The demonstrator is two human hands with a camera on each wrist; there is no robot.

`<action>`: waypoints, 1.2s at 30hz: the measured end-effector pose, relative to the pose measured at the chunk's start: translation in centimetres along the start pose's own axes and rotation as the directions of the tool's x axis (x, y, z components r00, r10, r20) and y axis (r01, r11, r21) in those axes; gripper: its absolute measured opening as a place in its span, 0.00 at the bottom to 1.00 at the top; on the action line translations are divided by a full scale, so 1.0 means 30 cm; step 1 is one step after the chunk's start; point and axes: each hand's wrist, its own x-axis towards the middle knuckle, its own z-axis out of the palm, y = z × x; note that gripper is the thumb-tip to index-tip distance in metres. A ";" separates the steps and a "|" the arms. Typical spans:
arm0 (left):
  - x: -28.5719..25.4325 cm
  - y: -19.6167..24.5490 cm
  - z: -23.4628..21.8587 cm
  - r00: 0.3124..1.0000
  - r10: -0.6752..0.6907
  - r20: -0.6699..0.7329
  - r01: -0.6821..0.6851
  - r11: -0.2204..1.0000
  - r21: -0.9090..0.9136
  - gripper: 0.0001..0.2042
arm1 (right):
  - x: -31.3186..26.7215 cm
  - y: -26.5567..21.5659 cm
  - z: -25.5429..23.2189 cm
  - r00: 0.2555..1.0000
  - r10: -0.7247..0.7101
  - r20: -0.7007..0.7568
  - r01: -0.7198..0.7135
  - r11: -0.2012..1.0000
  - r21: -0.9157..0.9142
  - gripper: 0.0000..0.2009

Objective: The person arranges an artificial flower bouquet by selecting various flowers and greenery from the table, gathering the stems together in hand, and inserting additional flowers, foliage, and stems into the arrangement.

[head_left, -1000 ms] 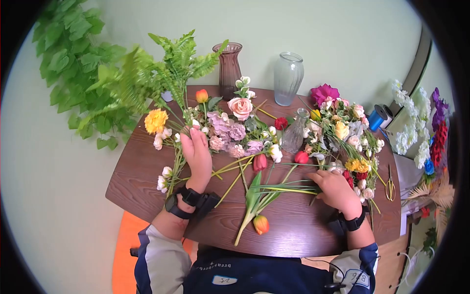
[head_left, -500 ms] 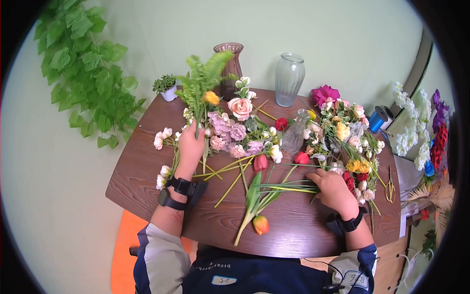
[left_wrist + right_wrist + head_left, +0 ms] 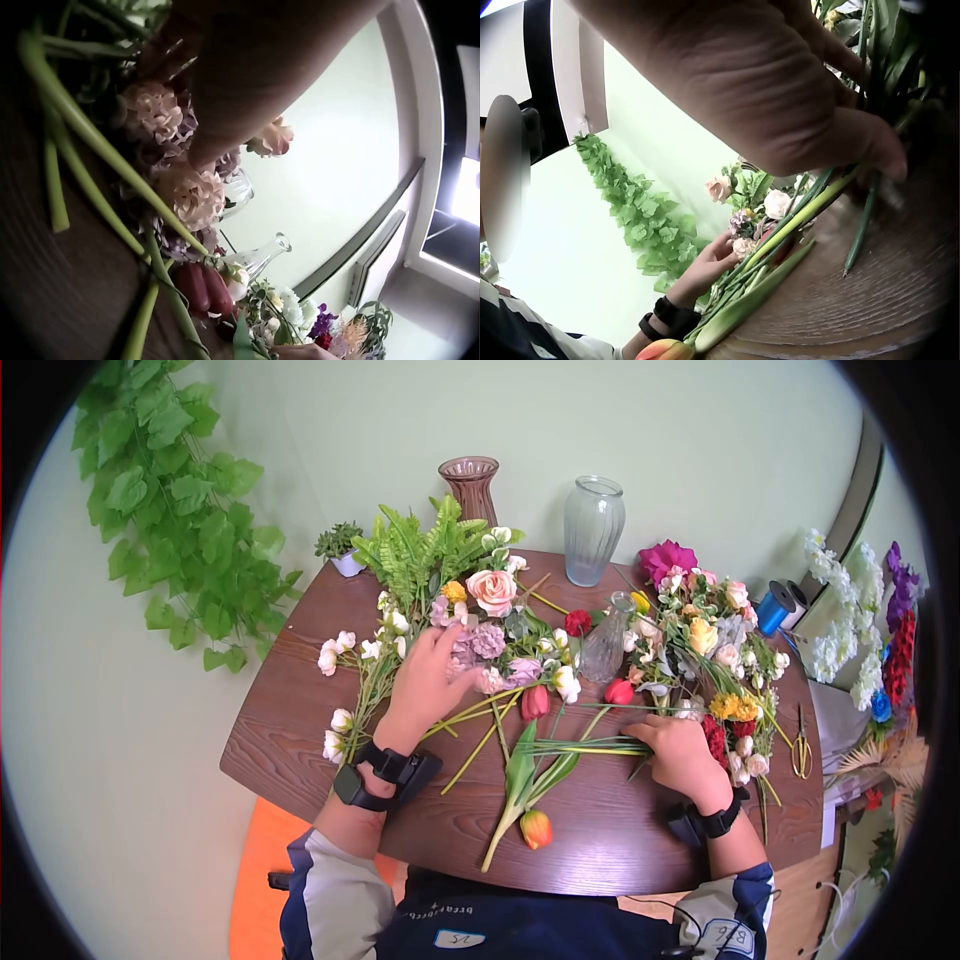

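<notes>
My left hand (image 3: pixel 425 680) reaches over the lilac flowers (image 3: pixel 487 641) on the left of the table. Its fingers are extended, touching the blooms. In the left wrist view the thumb lies against a pale pink bloom (image 3: pixel 196 199). Just behind, the green fern (image 3: pixel 405 555) lies among the flowers with a yellow bloom (image 3: pixel 454 591) near its base. My right hand (image 3: pixel 685 755) pinches the thin green stems (image 3: pixel 590 746) near their ends on the right. An orange tulip (image 3: pixel 536 829) lies nearest the front edge, and two red tulips (image 3: pixel 535 703) lie in the middle.
Behind the flowers stand a purple glass vase (image 3: pixel 470 485) and a clear glass vase (image 3: pixel 592 530). A small clear vase (image 3: pixel 604 645) stands mid-table. Mixed flowers (image 3: pixel 703 636), scissors (image 3: pixel 801 745) and a blue spool (image 3: pixel 773 608) are at right; a potted succulent (image 3: pixel 340 545) is back left.
The fern and yellow flower, held up in my left hand, have come down among the flowers at the back left. That hand has let them go and moved right over the lilac blooms.
</notes>
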 end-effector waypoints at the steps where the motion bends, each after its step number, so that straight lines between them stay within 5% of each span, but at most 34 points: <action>1: -0.012 -0.034 0.025 0.998 -0.009 0.067 0.009 1.000 0.006 0.24 | 0.000 0.000 0.000 1.000 0.003 -0.004 -0.003 1.000 0.001 0.23; 5: -0.010 -0.100 0.067 0.996 -0.061 0.066 0.064 0.997 -0.041 0.16 | 0.002 -0.003 0.003 1.000 0.001 -0.008 -0.001 1.000 -0.008 0.22; 12: 0.002 -0.082 0.029 0.961 -0.034 -0.274 0.005 0.994 -0.108 0.10 | -0.003 0.004 0.010 1.000 -0.023 0.005 0.023 0.999 -0.044 0.21; 14: 0.003 -0.088 -0.002 0.787 -0.164 -0.594 -0.232 0.815 -0.532 0.12 | -0.004 0.002 0.007 0.999 -0.050 0.006 0.050 0.996 -0.077 0.22; 16: 0.010 -0.077 -0.020 0.738 -0.383 -0.555 -0.226 0.635 -0.739 0.15 | -0.007 -0.004 0.007 1.000 -0.019 0.019 0.021 0.996 -0.085 0.22; 17: 0.001 -0.125 -0.014 0.797 -0.336 -0.501 -0.344 0.430 -0.835 0.14 | -0.007 -0.003 0.010 1.000 -0.015 0.012 0.015 0.996 -0.083 0.22; 20: 0.009 -0.087 0.040 0.831 -0.248 -0.498 -0.419 0.309 -0.854 0.11 | -0.004 -0.002 0.010 0.999 -0.041 -0.005 0.041 0.996 -0.080 0.23; 21: -0.007 -0.086 0.006 0.904 -0.133 -0.407 -0.113 0.843 -0.527 0.11 | -0.002 -0.012 -0.002 0.996 -0.077 -0.037 0.075 0.996 -0.049 0.24; 24: -0.009 -0.028 0.028 0.930 -0.357 -0.083 -0.033 0.146 -0.989 0.07 | 0.015 -0.061 -0.056 0.984 -0.135 -0.118 0.144 0.987 0.072 0.26; 25: -0.007 -0.028 0.051 0.932 -0.265 -0.248 -0.140 0.367 -0.920 0.05 | 0.021 -0.082 -0.077 0.974 -0.157 -0.162 0.183 0.970 0.162 0.27; 28: -0.006 -0.026 0.027 0.935 -0.279 -0.220 -0.094 0.402 -0.911 0.07 | 0.047 -0.132 -0.127 0.937 -0.150 -0.315 0.191 0.976 0.103 0.29; 30: -0.001 -0.036 0.034 0.932 -0.285 -0.224 -0.131 0.312 -0.941 0.08 | 0.073 -0.160 -0.154 0.930 -0.153 -0.335 0.186 0.980 0.068 0.31; 32: -0.001 -0.047 0.023 0.930 -0.283 -0.234 -0.173 0.224 -0.959 0.08 | 0.120 -0.179 -0.166 0.846 -0.209 -0.491 0.198 0.977 -0.075 0.31; 34: -0.019 -0.059 0.001 0.972 -0.232 0.049 0.029 -0.089 -0.996 0.09 | 0.181 -0.195 -0.180 0.839 -0.241 -0.487 0.182 0.969 -0.166 0.31; 36: -0.024 -0.097 0.048 0.979 -0.141 -0.148 -0.131 0.126 -0.983 0.10 | 0.246 -0.216 -0.201 0.836 -0.301 -0.459 0.082 0.895 -0.438 0.31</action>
